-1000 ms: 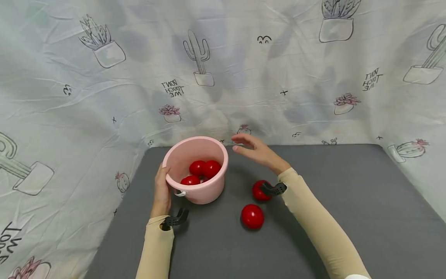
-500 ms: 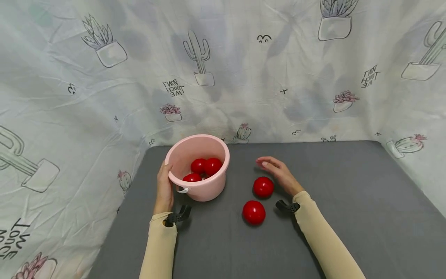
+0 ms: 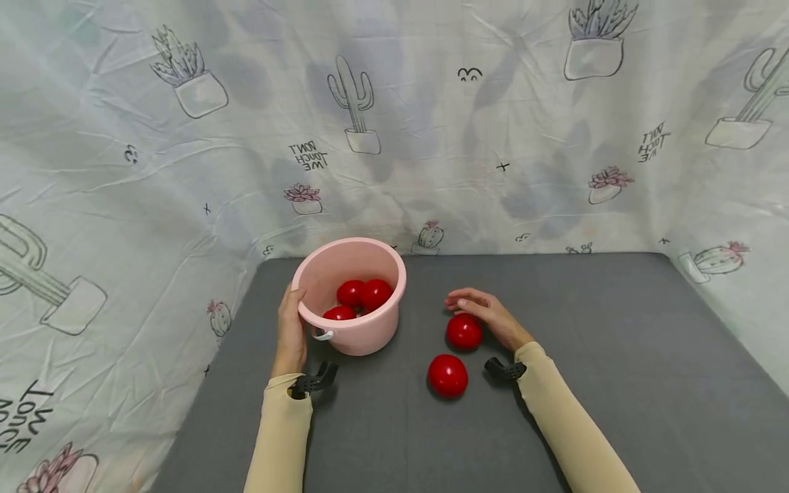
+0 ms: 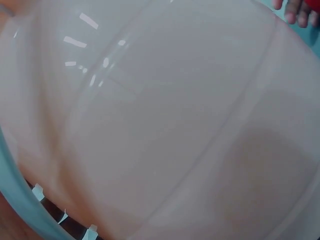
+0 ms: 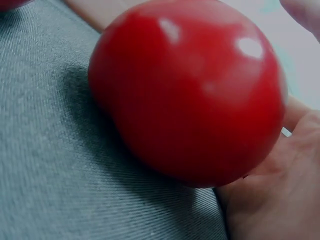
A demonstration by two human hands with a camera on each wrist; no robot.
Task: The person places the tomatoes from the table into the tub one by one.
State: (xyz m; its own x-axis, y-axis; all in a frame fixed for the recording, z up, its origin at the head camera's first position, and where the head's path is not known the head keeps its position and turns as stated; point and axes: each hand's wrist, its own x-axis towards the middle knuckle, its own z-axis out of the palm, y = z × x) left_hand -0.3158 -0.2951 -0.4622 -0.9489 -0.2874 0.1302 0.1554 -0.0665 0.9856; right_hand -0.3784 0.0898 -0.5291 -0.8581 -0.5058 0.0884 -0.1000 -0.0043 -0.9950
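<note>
A pink bucket [image 3: 370, 335] stands tilted toward me on the left, with several shiny red tomatoes [image 3: 376, 294] in it. My left hand [image 3: 290, 335] grips its left side, thumb over the rim. In the left wrist view the bucket wall [image 4: 150, 110] fills nearly everything. Two more tomatoes lie on the grey table: a nearer tomato [image 3: 448, 376] and a farther tomato [image 3: 464, 332]. My right hand [image 3: 490, 316] curves loosely around the back and right of the farther one. The right wrist view shows that tomato [image 5: 190, 95] resting on the cloth, the palm [image 5: 280, 195] close beside it.
The grey table [image 3: 592, 342] runs back to a hanging white cloth [image 3: 431, 137] printed with cactus drawings. More of this cloth hangs along the left and right sides. A white handle end [image 3: 323, 335] sticks out from the bucket's near side.
My right hand has moved from beside the bucket's rim down and right, then slightly left to the farther tomato. My left hand keeps its grip on the bucket.
</note>
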